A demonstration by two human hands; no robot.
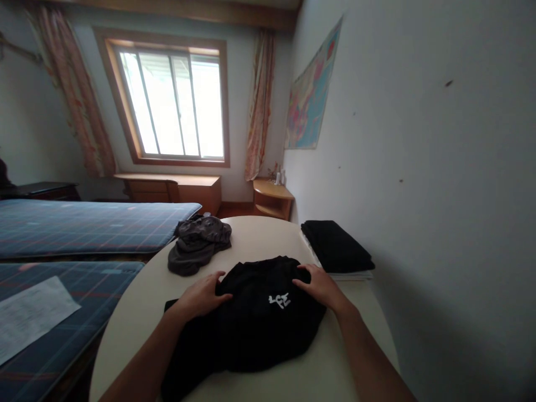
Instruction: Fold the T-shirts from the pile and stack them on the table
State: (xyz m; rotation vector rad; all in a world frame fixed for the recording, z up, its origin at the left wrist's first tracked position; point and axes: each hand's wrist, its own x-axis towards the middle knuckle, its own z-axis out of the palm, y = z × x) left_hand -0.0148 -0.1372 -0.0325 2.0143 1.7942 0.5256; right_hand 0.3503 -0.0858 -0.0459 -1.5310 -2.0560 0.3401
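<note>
A black garment (251,335) with a small white print lies loosely bunched on the round cream table (247,226). My left hand (207,296) rests at its upper left edge, thumb and fingers apart. At the upper right edge, my right hand (317,285) touches the cloth, its thumb and forefinger spread with a gap between them. Neither hand visibly pinches the fabric. Beyond my left hand, a crumpled dark grey-brown garment (199,243) lies near the table's edge. Folded black cloth (337,245) sits to the right on top of something white.
A white wall (435,234) runs close along the table's right side. On the left are two beds with blue plaid mattresses (96,226), and a printed sheet of paper (36,312) lies on the nearer one. A wooden corner shelf (274,192) stands behind the table.
</note>
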